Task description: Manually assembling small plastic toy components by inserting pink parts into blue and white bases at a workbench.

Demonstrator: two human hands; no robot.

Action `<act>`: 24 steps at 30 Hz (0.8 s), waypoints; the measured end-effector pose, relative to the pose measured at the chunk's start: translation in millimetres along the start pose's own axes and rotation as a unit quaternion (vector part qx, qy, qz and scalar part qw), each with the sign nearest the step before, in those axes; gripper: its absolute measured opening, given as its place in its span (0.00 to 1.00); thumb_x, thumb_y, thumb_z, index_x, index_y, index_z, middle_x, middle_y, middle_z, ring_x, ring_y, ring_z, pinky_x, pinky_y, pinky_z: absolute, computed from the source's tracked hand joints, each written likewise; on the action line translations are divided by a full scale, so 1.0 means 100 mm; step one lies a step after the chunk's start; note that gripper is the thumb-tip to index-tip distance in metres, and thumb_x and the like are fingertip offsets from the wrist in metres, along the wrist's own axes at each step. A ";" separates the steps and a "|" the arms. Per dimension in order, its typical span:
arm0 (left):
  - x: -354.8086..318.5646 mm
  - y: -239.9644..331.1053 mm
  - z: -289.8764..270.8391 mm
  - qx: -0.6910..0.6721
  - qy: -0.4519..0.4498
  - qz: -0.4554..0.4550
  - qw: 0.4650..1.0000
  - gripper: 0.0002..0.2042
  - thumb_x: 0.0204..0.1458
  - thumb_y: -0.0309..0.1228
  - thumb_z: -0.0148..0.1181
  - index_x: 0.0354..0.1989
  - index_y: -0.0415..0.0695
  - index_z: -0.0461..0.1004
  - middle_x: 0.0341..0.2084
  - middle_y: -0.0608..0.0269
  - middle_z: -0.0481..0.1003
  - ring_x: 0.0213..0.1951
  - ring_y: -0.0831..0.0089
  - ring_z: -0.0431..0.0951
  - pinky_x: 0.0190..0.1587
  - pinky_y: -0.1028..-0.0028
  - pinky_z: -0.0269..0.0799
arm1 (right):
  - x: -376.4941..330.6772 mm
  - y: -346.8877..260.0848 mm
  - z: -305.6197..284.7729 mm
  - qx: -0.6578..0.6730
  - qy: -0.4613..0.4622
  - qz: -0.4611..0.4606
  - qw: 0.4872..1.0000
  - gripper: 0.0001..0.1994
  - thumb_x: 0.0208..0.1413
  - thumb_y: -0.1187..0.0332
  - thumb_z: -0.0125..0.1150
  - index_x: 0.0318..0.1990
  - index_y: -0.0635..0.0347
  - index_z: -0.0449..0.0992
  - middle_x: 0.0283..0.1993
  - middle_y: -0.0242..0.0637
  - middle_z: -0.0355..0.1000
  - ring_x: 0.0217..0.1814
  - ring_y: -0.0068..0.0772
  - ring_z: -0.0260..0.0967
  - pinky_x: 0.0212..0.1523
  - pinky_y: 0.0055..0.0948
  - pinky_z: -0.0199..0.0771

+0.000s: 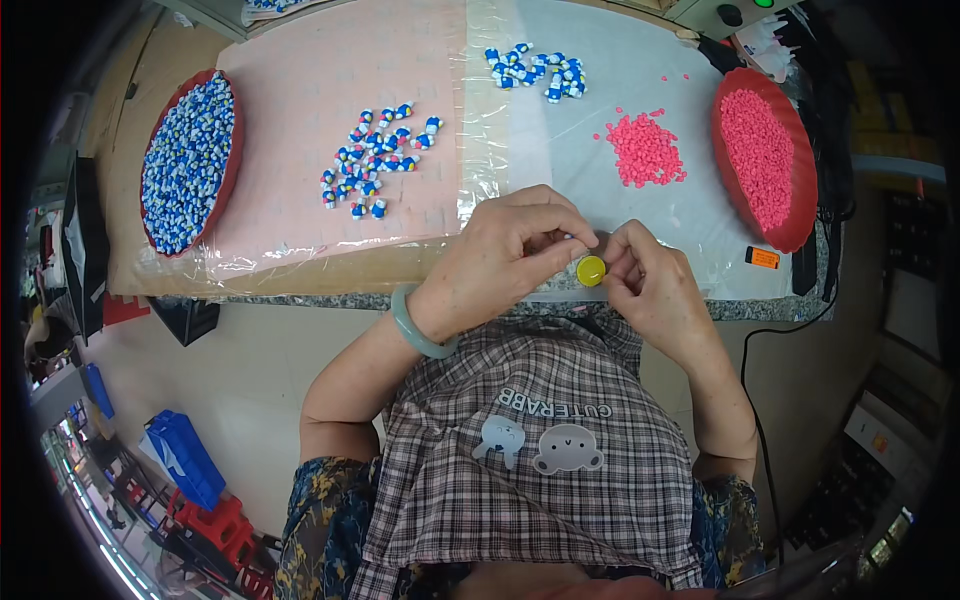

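Observation:
My left hand (pixel 505 250), a pale green bangle on its wrist, is closed in a pinch at the table's front edge. A tiny bluish-white bit shows at its fingertips; the rest is hidden. My right hand (pixel 650 285) faces it with thumb and fingers curled together, and what they hold is too small to make out. Between the two hands sits a small round yellow container (pixel 591 271), close to the right fingertips. Ahead on the left lies a loose group of small blue-and-white figures (pixel 375 155), some with pink bits. Small pink pieces (pixel 645 150) lie heaped beyond my right hand.
A red basin (pixel 238 150) of blue-and-white figures stands far left. Another red basin (pixel 800 190) holds pink pieces at right. More figures (pixel 540 70) lie at the back. An orange-and-black small box (pixel 763 258) and a black cable (pixel 750 370) are at the right edge.

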State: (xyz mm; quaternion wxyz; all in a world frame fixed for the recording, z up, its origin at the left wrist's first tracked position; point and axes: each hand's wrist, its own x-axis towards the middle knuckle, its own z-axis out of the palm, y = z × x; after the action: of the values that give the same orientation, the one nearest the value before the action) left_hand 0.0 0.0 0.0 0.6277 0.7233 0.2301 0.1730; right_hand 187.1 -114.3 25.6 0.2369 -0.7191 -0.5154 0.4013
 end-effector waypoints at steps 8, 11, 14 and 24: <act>0.01 -0.03 0.05 -0.104 0.032 -0.034 0.994 0.07 0.57 0.20 0.60 0.43 0.33 0.77 0.41 0.62 0.75 0.42 0.79 0.77 0.45 0.80 0.76 | 0.00 0.01 0.00 -0.012 -0.004 -0.011 1.000 0.10 0.50 0.84 0.58 0.37 0.64 0.66 0.27 0.32 0.69 0.27 0.17 0.67 0.29 0.21 0.70; 0.01 -0.01 0.04 -0.139 0.029 -0.027 0.990 0.08 0.57 0.19 0.60 0.44 0.34 0.76 0.42 0.62 0.75 0.43 0.79 0.77 0.47 0.80 0.76 | -0.05 0.01 -0.10 0.054 -0.007 0.012 0.998 0.11 0.51 0.84 0.59 0.38 0.62 0.66 0.28 0.30 0.69 0.27 0.15 0.67 0.30 0.19 0.70; 0.01 -0.01 0.07 -0.184 0.041 -0.044 0.981 0.08 0.56 0.18 0.60 0.44 0.33 0.76 0.43 0.61 0.74 0.44 0.78 0.77 0.49 0.79 0.76 | -0.08 0.06 -0.16 0.151 0.001 0.025 0.988 0.12 0.52 0.84 0.58 0.40 0.61 0.65 0.31 0.30 0.70 0.29 0.15 0.68 0.30 0.16 0.71; 0.01 0.00 0.21 -0.145 0.072 0.002 0.987 0.09 0.55 0.17 0.62 0.44 0.34 0.77 0.43 0.59 0.75 0.46 0.75 0.77 0.50 0.76 0.77 | -0.06 -0.01 -0.01 0.317 0.083 -0.068 0.942 0.12 0.54 0.84 0.60 0.42 0.62 0.65 0.34 0.33 0.72 0.31 0.18 0.72 0.31 0.17 0.75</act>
State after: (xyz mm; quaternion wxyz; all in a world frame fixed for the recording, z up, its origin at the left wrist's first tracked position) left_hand 11.7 -16.9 -3.6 0.7072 0.6111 0.2456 0.2570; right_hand 186.5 -119.3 28.6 0.5212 -0.6005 -0.3882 0.4658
